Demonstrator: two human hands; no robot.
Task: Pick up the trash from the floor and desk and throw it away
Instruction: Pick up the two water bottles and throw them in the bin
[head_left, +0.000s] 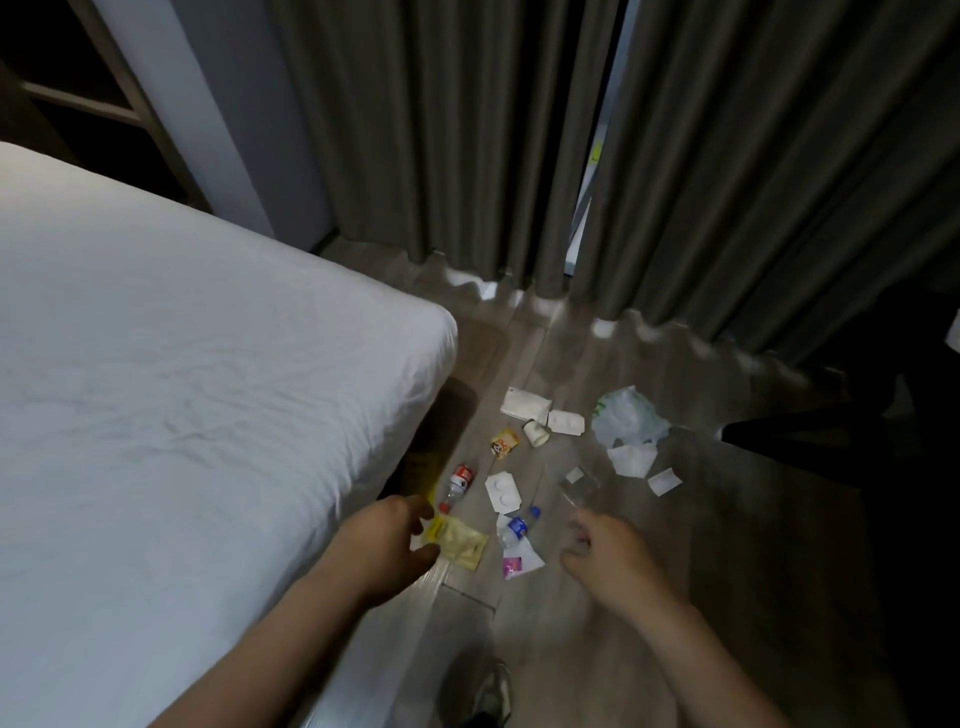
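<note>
Trash lies scattered on the wooden floor beside the bed. A red-labelled bottle (458, 485) and a blue-labelled bottle (518, 528) lie on their sides. Near them are a yellow wrapper (461, 541), white blister packs (502, 491), a pink scrap (512, 566), a small orange packet (503, 443), a white cup (536, 432), a tissue pack (524, 404) and a crumpled plastic bag (626, 417). My left hand (390, 545) hovers over the yellow wrapper, fingers loosely curled, holding nothing. My right hand (602, 556) hangs right of the blue bottle, fingers loosely curled and empty.
A white bed (182, 389) fills the left side. Grey curtains (519, 156) hang to the floor at the back. A dark chair or furniture (857, 441) stands at the right. My shoe (483, 691) shows at the bottom. A clear plastic piece (579, 488) lies among the trash.
</note>
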